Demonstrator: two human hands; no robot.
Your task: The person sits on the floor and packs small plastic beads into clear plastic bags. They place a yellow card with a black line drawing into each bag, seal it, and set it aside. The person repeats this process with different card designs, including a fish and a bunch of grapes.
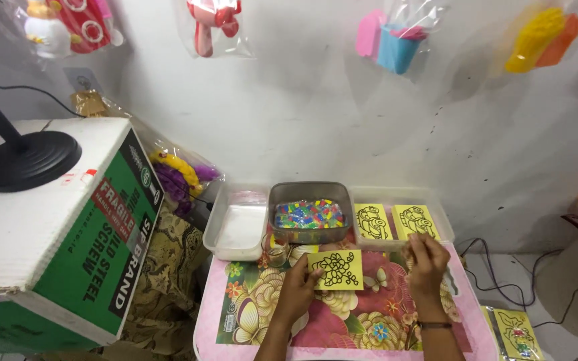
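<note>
On the floral table (342, 334), the left hand (300, 289) pinches the left edge of a yellow card (336, 269) lying long axis sideways just before the bead tub (310, 212), while the right hand (427, 262), right of the card, closes around something too small to identify.

Head view: I look steeply down from above onto the small table (476, 314), facing the white wall (316, 120).
Nearness: close (within arm's reach).
Shared views: single camera.

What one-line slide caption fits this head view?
Left hand holds a yellow outline card on a floral table; right hand hovers beside it.
</note>
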